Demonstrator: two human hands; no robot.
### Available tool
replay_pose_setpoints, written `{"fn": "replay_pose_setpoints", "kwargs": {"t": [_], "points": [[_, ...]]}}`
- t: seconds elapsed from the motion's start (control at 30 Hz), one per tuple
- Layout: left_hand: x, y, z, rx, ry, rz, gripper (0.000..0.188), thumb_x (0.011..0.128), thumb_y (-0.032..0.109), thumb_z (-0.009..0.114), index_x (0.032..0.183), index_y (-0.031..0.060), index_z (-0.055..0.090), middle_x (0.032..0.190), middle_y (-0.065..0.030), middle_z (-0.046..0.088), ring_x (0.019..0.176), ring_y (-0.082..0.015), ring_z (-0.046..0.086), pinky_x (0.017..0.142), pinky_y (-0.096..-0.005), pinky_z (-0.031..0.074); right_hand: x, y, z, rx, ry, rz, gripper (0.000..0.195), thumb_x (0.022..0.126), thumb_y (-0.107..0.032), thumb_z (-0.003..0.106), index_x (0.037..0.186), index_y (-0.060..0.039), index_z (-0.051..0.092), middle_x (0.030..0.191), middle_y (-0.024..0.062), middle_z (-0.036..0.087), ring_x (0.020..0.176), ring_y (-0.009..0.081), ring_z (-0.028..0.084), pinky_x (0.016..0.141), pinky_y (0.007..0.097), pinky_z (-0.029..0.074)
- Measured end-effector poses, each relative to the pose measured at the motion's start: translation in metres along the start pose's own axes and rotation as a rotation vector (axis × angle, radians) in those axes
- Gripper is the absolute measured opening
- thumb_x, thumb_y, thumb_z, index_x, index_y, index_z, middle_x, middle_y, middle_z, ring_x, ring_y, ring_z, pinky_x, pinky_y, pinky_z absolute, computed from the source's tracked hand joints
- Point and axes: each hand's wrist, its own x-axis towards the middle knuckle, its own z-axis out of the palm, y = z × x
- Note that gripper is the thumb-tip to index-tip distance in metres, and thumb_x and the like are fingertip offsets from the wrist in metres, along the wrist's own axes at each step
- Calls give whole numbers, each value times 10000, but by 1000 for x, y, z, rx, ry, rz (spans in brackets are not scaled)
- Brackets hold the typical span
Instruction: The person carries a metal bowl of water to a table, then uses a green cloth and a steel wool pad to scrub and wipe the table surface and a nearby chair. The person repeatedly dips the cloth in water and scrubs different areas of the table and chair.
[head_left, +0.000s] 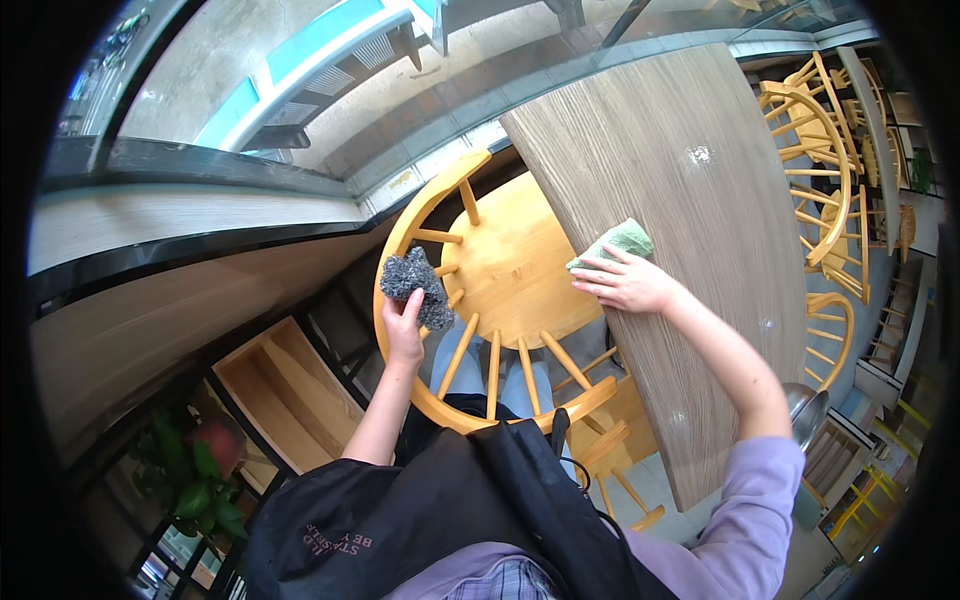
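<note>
My left hand (405, 330) grips a crumpled dark grey, fuzzy cloth (417, 288) over the curved back of a wooden spindle-back chair (517, 262). Under my right hand (626, 285) lies a folded light green cloth (628, 240), pressed on the wood-grain tabletop (675, 180) near its left edge. The fingers of that hand lie over the cloth, pointing left. The chair stands directly before me, its round seat partly under the table's edge. Its back rail curves around on my side, above my legs.
A glass window (247, 75) and its pale sill (195, 225) run along the far left. Below is a wooden shelf box (292, 397) beside a green leafy plant (195, 487). More spindle-back chairs (832, 172) line the table's right side. A metal bowl (804, 412) shows behind my right arm.
</note>
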Motion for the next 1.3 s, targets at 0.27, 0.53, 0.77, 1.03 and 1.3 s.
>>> {"fn": "replay_pose_setpoints", "kwargs": {"t": [0.27,0.53,0.77,1.03,1.3], "points": [[-14,-47,28,17,-69,-167,402,835,64,611,1206,4,468,1082,-60,576,963,-134,556,876,-278,438,43,46,9,109,-107,-289,478,902,-360,452,1297,-91,481,1396,0,411,1362,169,240,1135,425,128],[-31,-101,48,61,-189,-348,405,818,142,659,1161,3,496,1043,-63,567,969,-145,553,861,-295,449,66,55,2,92,-134,-172,427,907,-373,459,1267,-151,519,1387,-31,421,1361,151,242,1131,474,112],[-28,-97,55,51,-171,-377,437,820,137,654,1192,-15,482,1063,-79,580,970,-148,559,864,-295,448,121,87,-11,-123,81,177,459,899,-435,455,1277,-179,504,1430,-26,354,1372,194,214,1111,529,113],[-26,-104,61,78,-199,-443,477,829,75,620,1254,-29,429,1140,-86,562,1043,-156,538,935,-295,406,163,146,-7,-235,375,546,503,929,-470,373,1347,-193,416,1454,-4,313,1380,225,181,1096,543,137],[-32,-121,52,110,-114,-511,508,794,60,614,1257,-15,420,1139,-76,557,1032,-175,536,943,-320,387,119,260,-7,-178,528,858,527,936,-470,336,1338,-142,428,1460,42,298,1377,245,192,1094,550,144]]}}
